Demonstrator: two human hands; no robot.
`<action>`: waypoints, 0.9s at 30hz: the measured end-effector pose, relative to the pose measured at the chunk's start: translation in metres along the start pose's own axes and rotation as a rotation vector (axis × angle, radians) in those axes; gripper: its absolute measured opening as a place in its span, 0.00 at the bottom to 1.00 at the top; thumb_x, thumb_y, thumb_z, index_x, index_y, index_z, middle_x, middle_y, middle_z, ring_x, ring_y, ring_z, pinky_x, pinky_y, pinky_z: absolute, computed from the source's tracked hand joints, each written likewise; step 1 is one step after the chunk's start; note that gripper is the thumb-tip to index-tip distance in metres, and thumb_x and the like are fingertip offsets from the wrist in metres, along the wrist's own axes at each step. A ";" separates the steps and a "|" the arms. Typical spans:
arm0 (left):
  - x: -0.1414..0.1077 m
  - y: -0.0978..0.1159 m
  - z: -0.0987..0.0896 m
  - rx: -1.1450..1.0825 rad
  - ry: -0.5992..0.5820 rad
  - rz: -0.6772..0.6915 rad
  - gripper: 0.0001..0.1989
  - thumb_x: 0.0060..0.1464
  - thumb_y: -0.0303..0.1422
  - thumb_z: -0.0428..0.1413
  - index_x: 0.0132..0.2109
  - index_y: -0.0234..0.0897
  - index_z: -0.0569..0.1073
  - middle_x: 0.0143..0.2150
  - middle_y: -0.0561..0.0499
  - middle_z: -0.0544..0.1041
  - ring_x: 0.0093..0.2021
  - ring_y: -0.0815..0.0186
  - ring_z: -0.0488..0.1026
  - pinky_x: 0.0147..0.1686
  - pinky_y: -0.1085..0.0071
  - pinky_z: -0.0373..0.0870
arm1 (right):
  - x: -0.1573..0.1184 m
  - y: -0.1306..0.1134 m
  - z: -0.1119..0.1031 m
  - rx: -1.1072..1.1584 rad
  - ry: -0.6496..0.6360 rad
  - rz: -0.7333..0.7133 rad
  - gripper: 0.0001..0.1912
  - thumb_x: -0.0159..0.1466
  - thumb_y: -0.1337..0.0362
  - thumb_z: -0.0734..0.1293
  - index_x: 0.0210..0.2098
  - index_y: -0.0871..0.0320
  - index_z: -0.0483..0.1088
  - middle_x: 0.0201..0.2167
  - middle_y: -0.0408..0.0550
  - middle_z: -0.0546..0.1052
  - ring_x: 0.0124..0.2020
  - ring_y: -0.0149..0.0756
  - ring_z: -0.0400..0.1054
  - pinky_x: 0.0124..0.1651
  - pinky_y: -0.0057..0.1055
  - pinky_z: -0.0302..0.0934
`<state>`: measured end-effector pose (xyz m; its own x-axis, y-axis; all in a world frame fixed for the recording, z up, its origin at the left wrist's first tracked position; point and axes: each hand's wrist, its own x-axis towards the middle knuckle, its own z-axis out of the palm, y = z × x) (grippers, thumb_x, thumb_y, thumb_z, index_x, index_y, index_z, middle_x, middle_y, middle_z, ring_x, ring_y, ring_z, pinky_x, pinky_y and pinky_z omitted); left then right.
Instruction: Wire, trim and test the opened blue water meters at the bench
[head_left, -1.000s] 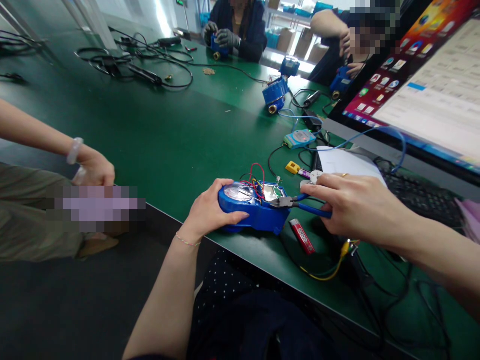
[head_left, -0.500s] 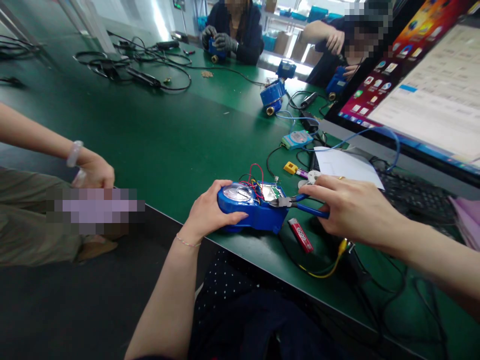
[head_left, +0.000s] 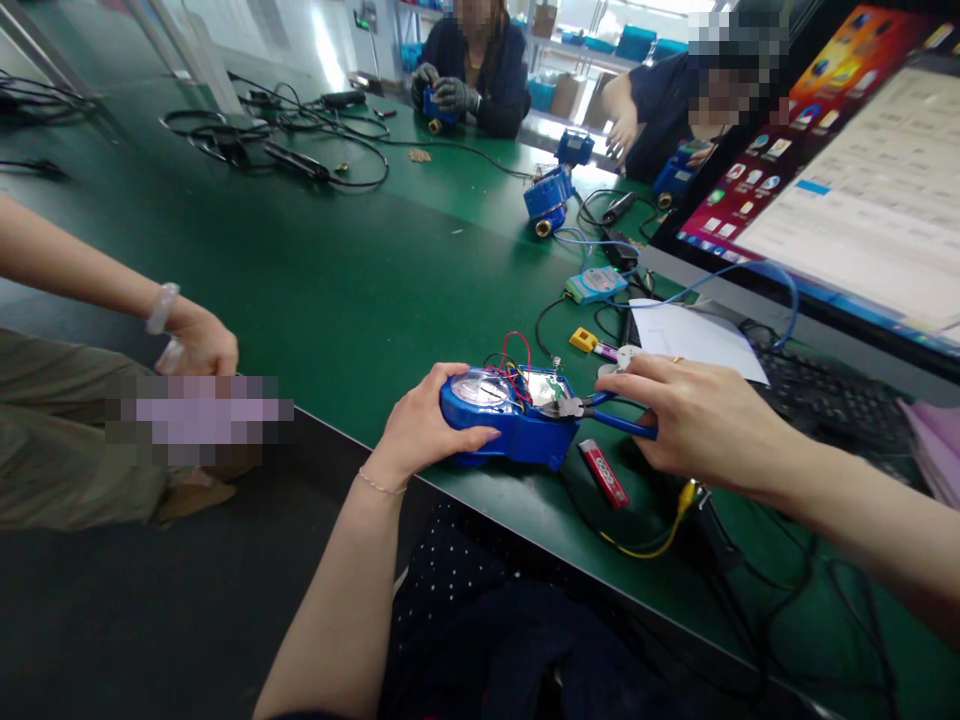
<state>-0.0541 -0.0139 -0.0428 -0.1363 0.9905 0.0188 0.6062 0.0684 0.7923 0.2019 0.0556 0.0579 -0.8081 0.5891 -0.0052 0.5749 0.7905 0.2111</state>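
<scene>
My left hand (head_left: 421, 420) is wrapped round the round end of a blue water meter (head_left: 517, 440) at the table's near edge. Its box-shaped end is uncovered, showing a pale inner part (head_left: 546, 386) and thin red, black and yellow wires (head_left: 514, 372). In my right hand (head_left: 686, 415) is a pair of blue-handled cutting pliers (head_left: 600, 408), held with the metal jaws over the rim between the meter's round and box ends. Whether the jaws touch a wire I cannot tell. A red and white packet (head_left: 604, 474) lies just right of the meter.
A monitor (head_left: 840, 190), keyboard (head_left: 825, 390) and white paper (head_left: 697, 340) are at right. Behind the meter sit a light-blue module (head_left: 596, 284) and a yellow piece (head_left: 583, 340). Cables (head_left: 300, 150) lie farther back. Co-workers handle blue meters across the table; another person's hand (head_left: 202, 340) is at left.
The whole view has shifted slightly. My hands, the meter and the pliers keep nearly the same positions relative to each other. The co-worker at back right has lowered a hand.
</scene>
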 end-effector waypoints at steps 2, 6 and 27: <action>0.000 0.000 0.000 0.005 0.005 0.007 0.39 0.32 0.53 0.62 0.51 0.44 0.62 0.48 0.46 0.72 0.45 0.52 0.71 0.44 0.54 0.69 | -0.001 0.000 0.000 -0.041 0.028 -0.010 0.20 0.52 0.70 0.61 0.43 0.56 0.71 0.35 0.50 0.74 0.33 0.37 0.68 0.29 0.29 0.52; 0.000 0.001 0.000 0.002 0.004 0.002 0.38 0.33 0.52 0.62 0.51 0.44 0.62 0.48 0.46 0.72 0.45 0.53 0.71 0.44 0.55 0.69 | -0.005 -0.001 0.002 -0.123 0.096 -0.057 0.18 0.51 0.70 0.61 0.41 0.57 0.72 0.33 0.51 0.75 0.30 0.37 0.68 0.27 0.29 0.50; -0.002 0.001 -0.001 -0.007 0.016 0.016 0.37 0.33 0.51 0.62 0.51 0.44 0.62 0.47 0.46 0.72 0.44 0.54 0.72 0.44 0.55 0.69 | -0.001 0.000 0.000 0.105 -0.040 0.019 0.20 0.54 0.69 0.61 0.46 0.55 0.70 0.36 0.49 0.73 0.34 0.36 0.68 0.33 0.29 0.55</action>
<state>-0.0539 -0.0155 -0.0414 -0.1392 0.9894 0.0418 0.6030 0.0512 0.7961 0.2025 0.0555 0.0579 -0.7922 0.6089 -0.0416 0.6023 0.7910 0.1075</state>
